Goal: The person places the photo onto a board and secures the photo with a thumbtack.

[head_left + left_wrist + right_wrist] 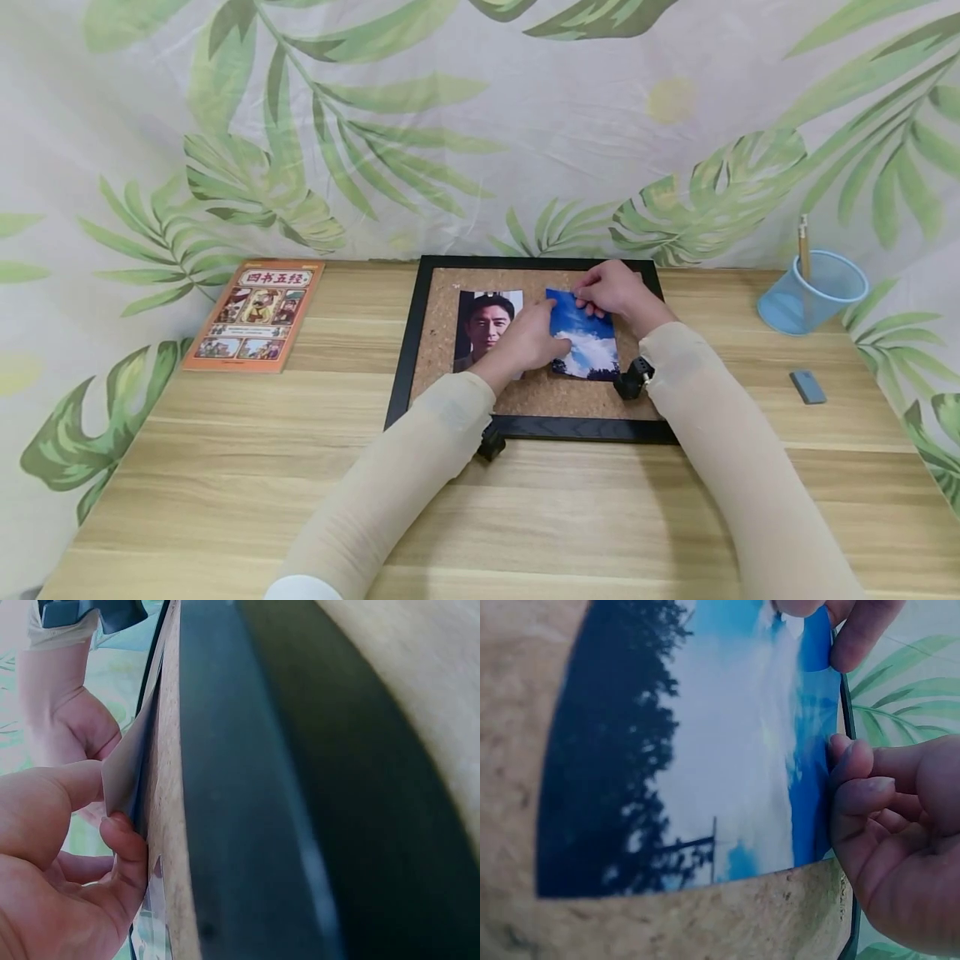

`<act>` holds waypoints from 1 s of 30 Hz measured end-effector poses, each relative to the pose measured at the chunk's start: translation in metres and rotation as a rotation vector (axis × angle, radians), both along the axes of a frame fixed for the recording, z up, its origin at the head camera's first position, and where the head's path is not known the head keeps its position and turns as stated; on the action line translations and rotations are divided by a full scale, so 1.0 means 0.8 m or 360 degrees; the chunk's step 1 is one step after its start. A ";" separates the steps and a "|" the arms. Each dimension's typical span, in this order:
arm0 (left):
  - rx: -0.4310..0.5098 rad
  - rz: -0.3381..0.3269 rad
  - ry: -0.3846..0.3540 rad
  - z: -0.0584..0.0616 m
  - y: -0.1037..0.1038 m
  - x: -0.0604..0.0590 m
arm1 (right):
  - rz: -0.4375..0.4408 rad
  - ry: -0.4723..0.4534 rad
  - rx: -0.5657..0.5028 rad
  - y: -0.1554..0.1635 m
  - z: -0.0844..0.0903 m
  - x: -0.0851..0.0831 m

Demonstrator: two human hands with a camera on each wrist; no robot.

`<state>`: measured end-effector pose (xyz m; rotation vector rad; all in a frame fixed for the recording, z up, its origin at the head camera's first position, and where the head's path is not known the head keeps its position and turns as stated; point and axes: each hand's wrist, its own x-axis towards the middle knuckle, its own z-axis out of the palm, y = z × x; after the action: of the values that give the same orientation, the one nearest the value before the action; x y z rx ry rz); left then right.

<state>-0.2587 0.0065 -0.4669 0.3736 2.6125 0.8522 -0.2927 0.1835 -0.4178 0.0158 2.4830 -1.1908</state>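
Note:
A black-framed cork board [570,397] lies flat on the wooden table [300,500]. A portrait photo [483,321] sits on its left half. To the right of it is a sky-and-cloud photo [588,337], which fills the right wrist view [727,750]. My left hand [528,337] pinches that photo's left edge between thumb and finger [124,832], lifting the edge slightly off the cork. My right hand [611,292] holds the photo's top edge with curled fingers [855,787]. The board's black frame [247,787] crosses the left wrist view.
An orange picture book [255,315] lies at the table's back left. A blue mesh cup [813,292] holding a pencil [804,246] stands at the back right, with a small grey block [807,387] in front of it. A leaf-print curtain hangs behind the table.

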 end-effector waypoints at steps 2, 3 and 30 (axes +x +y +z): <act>-0.0002 0.0002 0.0001 0.000 0.000 0.000 | 0.0005 -0.0015 0.0017 -0.001 0.001 -0.002; 0.0002 0.0002 0.0000 0.001 0.000 0.000 | 0.0012 -0.0020 0.0025 -0.002 0.001 -0.003; -0.0119 -0.0043 0.0031 0.011 0.005 0.004 | -0.0199 -0.0265 0.0019 0.013 -0.005 -0.004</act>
<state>-0.2557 0.0101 -0.4581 0.3975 2.6423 0.7434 -0.2962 0.1940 -0.4219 0.2667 2.3721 -1.1732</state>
